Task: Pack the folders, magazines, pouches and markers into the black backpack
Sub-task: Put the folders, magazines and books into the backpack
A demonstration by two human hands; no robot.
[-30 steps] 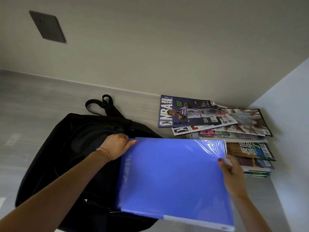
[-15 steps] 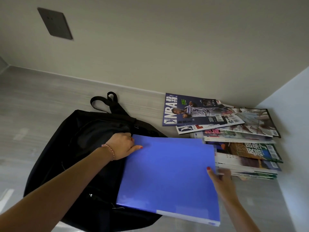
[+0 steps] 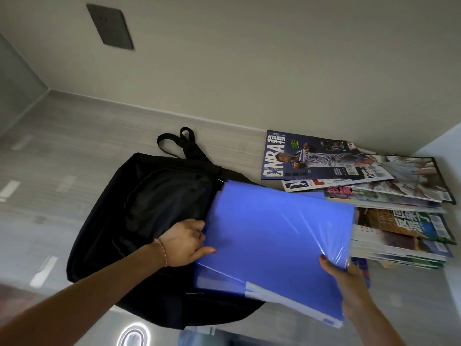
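Head view | blue folder (image 3: 274,236) is lying tilted, its left edge over the black backpack (image 3: 149,201) on the tabletop (image 3: 62,158) | left hand (image 3: 184,243) grip is pinching the folder's left edge | right hand (image 3: 349,278) grip is clasping its right corner | magazines (image 3: 374,191) are sitting stacked just beside

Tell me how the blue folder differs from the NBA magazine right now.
The blue folder is plain and unprinted; the NBA magazine has a printed cover with a player. The folder is held by both hands, left hand and right hand, at the backpack; the magazine is untouched. The folder is tilted; the magazine lies flat atop a stack. Both are flat and rectangular.
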